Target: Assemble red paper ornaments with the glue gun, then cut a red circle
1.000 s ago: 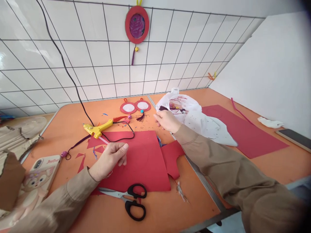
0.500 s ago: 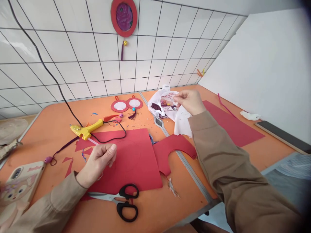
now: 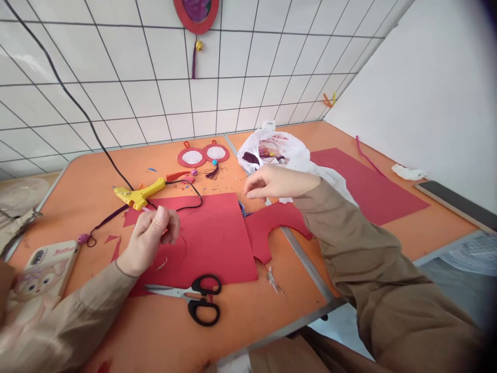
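Right hand (image 3: pixel 272 182) partly hides white bag (image 3: pixel 297 153); hanging ornament (image 3: pixel 196 11) is cut off.

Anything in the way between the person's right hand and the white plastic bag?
Nothing visible is. The right hand shows in front of the white plastic bag, covering part of it from view, with no other object seen between them. Whether they touch can't be told from this single view.
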Demonstrator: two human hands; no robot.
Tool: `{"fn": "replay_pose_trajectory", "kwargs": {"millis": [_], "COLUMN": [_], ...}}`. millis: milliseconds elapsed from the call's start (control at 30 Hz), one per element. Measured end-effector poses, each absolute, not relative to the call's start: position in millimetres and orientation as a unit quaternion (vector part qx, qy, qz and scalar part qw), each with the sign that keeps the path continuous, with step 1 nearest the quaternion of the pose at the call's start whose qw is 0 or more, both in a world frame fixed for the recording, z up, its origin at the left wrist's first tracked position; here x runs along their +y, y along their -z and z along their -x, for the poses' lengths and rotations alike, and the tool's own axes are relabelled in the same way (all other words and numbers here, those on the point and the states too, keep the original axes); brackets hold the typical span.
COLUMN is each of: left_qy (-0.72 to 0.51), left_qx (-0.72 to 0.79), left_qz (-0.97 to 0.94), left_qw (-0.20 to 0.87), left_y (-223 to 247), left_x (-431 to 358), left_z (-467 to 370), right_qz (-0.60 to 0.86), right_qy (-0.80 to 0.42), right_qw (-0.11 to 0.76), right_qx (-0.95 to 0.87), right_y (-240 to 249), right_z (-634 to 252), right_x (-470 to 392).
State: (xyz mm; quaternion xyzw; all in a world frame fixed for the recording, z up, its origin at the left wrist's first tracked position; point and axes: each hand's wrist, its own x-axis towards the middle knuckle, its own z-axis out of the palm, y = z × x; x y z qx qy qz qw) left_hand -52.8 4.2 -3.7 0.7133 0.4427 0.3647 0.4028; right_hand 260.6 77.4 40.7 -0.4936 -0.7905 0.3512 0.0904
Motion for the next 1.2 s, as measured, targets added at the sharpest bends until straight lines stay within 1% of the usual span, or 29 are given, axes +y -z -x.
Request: {"fn": "replay_pose_trajectory", "kwargs": {"millis": [33, 67, 167, 200, 267, 333, 400, 467, 533, 667, 767, 933, 1200], "left_qy": [-0.389, -0.394, -0.335, -0.303, -0.208, -0.177, -0.108, -0.047, -0.011, 0.022, 0.048, 0.08, 0.094], "left_qx": [0.431, 0.442, 0.513, 0.53, 0.563, 0.563, 0.547, 0.552, 0.561, 0.574, 0.574, 0.559, 0.548], "left_qz": [-0.699, -0.696, -0.717, -0.731, -0.78, -0.796, -0.828, -0.832, -0.827, -0.818, -0.816, -0.822, -0.826], "left_qw": [0.418, 0.406, 0.333, 0.304, 0.176, 0.134, 0.054, 0.012, -0.007, -0.031, -0.048, -0.071, -0.099], "left_y": [-2, -8, -21, -23, -22, -17, -12, -10, -12, -19, -19, -13, -13], "left_x": [4, 5, 10, 12, 19, 25, 30, 34, 37, 43, 48, 53, 49], "left_z": [53, 53, 52, 53, 56, 61, 68, 76, 85, 99, 104, 105, 102], "right_qz": [0.508, 0.538, 0.577, 0.579, 0.582, 0.578, 0.571, 0.565, 0.554, 0.52, 0.502, 0.487, 0.485], "right_qy": [-0.323, -0.268, -0.176, -0.166, -0.152, -0.156, -0.172, -0.195, -0.229, -0.311, -0.345, -0.351, -0.355], "right_qw": [0.071, 0.049, 0.03, 0.03, 0.031, 0.038, 0.055, 0.082, 0.114, 0.165, 0.198, 0.236, 0.246], "right_qx": [-0.796, -0.798, -0.797, -0.798, -0.798, -0.8, -0.801, -0.798, -0.792, -0.778, -0.768, -0.764, -0.76], "right_y": [-36, -31, -13, -7, 2, 8, 10, 7, 2, -11, -17, -19, -24], "right_z": [-249, -239, -218, -214, -211, -210, -211, -211, -211, -210, -209, -209, -213], "right_x": [76, 74, 74, 74, 75, 76, 77, 77, 76, 70, 66, 63, 61]}}
